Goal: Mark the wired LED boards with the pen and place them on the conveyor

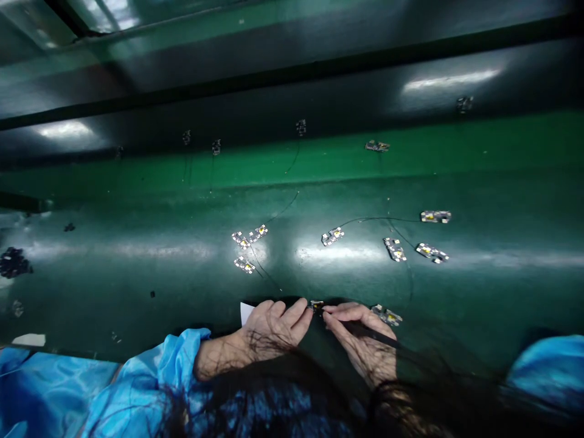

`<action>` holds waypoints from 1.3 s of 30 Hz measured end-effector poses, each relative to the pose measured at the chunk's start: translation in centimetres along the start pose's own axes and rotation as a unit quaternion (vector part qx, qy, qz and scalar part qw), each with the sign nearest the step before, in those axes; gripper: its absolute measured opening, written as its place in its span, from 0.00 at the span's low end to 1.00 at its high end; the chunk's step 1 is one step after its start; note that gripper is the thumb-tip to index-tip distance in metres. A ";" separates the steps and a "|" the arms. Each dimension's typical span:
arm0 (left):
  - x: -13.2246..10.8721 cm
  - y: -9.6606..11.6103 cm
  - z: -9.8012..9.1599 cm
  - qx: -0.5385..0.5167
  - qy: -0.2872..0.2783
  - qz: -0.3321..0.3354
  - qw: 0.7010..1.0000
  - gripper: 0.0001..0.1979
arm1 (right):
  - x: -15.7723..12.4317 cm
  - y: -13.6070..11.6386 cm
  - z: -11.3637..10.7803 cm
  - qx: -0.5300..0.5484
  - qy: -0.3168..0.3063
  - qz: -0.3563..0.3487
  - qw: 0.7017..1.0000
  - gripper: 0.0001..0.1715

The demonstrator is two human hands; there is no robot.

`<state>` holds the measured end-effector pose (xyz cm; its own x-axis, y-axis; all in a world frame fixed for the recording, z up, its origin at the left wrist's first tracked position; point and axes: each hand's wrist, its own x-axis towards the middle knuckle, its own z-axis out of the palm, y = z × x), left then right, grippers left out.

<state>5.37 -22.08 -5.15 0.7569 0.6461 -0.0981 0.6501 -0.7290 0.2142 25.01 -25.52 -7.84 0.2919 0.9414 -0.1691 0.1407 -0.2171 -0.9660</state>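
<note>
We watch a right hand [360, 344] pinch what appears to be a small wired circuit board [316, 305], a loosely closed left hand [274, 328] just beside it, above a green table [502, 182] scattered with more boards [435, 216].

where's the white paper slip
In the head view, the white paper slip pokes out from behind the left hand on the green surface, just below a small circuit board.

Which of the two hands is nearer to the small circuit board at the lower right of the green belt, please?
The right hand is nearer, just left of the circuit board. The left hand is farther left, beyond the right hand.
</note>
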 end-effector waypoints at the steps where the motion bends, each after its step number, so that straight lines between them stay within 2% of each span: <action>1: 0.0 0.0 0.0 0.005 0.002 -0.001 1.000 0.19 | 0.0 0.0 0.0 -0.002 -0.001 -0.002 1.000 0.08; 8: 0.1 -0.1 0.0 0.005 0.000 -0.008 1.000 0.19 | -0.3 0.2 -0.1 -0.010 -0.009 -0.015 1.000 0.07; 14: -0.1 -0.1 0.1 0.046 0.092 0.003 0.995 0.17 | -0.4 0.3 -0.2 -0.010 -0.017 -0.021 1.000 0.07; 19: -0.1 -0.1 0.2 0.036 0.048 0.005 0.998 0.18 | -0.4 0.3 -0.2 -0.007 -0.022 -0.025 0.999 0.07; 24: 0.2 0.0 -0.2 0.047 0.067 0.004 0.997 0.17 | -0.4 -0.2 -0.2 -0.009 -0.028 -0.035 0.999 0.07; 29: 0.2 0.0 -0.7 0.075 0.032 0.006 0.997 0.17 | -0.4 0.1 -0.2 -0.005 -0.026 -0.046 0.999 0.07; 35: 0.3 -0.1 -0.7 0.073 0.077 0.005 0.994 0.16 | -0.3 0.1 -0.1 -0.011 -0.052 -0.059 0.997 0.07; 39: 0.2 -0.1 -0.5 0.069 0.074 0.003 0.995 0.16 | -0.3 0.2 -0.2 -0.019 -0.042 -0.077 0.996 0.06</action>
<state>5.43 -21.76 -4.74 0.7493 0.6604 0.0499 0.6563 -0.7505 0.0775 25.13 -25.88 -7.91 0.1845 0.9822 -0.0365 0.2143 -0.0765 -0.9738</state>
